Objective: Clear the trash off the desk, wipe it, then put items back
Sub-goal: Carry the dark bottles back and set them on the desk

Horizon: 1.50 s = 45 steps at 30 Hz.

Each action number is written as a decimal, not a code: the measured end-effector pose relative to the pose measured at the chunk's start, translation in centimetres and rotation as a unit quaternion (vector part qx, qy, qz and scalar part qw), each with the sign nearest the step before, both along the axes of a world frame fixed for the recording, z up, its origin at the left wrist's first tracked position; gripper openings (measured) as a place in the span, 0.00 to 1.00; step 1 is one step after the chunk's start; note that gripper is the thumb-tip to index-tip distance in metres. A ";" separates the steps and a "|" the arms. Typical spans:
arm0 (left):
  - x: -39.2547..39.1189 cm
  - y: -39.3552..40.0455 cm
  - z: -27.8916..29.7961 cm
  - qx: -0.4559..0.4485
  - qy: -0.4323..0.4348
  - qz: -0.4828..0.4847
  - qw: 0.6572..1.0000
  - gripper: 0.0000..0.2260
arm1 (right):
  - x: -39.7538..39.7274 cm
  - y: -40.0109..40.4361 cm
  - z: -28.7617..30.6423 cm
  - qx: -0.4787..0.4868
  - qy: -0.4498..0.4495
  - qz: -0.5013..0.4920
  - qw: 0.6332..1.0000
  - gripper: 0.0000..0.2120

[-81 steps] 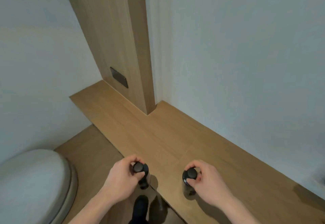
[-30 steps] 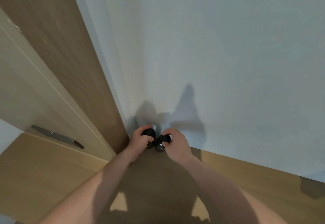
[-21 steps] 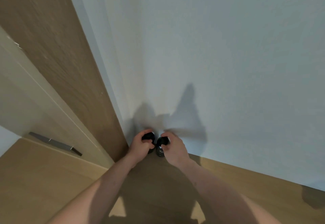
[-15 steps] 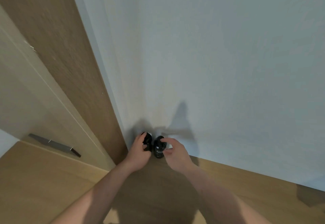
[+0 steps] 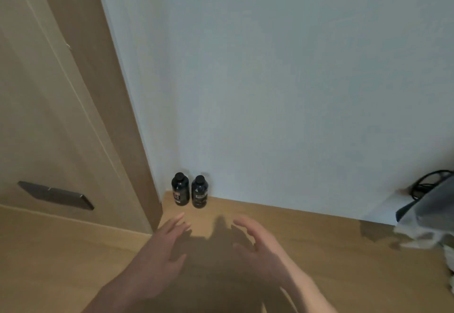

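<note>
Two small dark bottles stand upright side by side on the wooden desk [image 5: 307,251], in the corner where the wooden panel meets the white wall: the left bottle [image 5: 181,193] and the right bottle [image 5: 199,195]. My left hand [image 5: 159,256] hovers over the desk in front of them, fingers spread and holding nothing. My right hand [image 5: 260,246] is beside it with relaxed, slightly bent fingers, also holding nothing. Both hands are apart from the bottles.
A tall wooden panel [image 5: 81,91] with a dark metal plate [image 5: 55,195] rises on the left. At the right edge lies a grey cloth or bag [image 5: 430,214] with a black cable [image 5: 427,185] behind it.
Both hands carried the two bottles to the corner by the wall, set them down, let go and drew back toward me.
</note>
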<state>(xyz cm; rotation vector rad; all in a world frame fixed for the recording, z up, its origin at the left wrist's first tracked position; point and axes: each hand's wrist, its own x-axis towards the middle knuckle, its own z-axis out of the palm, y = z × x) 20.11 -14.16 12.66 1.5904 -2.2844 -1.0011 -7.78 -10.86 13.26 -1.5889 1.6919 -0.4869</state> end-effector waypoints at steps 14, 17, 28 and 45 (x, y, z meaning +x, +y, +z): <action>-5.5 8.5 3.4 -0.046 -0.015 -0.097 0.994 0.34 | -5.2 11.9 5.6 0.049 0.094 0.018 0.994 0.35; -6.6 11.0 4.9 -0.052 -0.060 -0.115 0.990 0.35 | -7.4 15.8 6.3 0.034 0.063 -0.017 0.997 0.34; -23.9 26.7 6.7 -0.068 -0.085 -0.223 0.969 0.36 | -21.7 39.2 6.1 0.088 0.057 -0.141 0.984 0.33; -48.5 45.3 8.8 -0.043 -0.147 -0.406 0.901 0.37 | -41.0 68.1 7.9 0.092 0.047 -0.332 0.938 0.34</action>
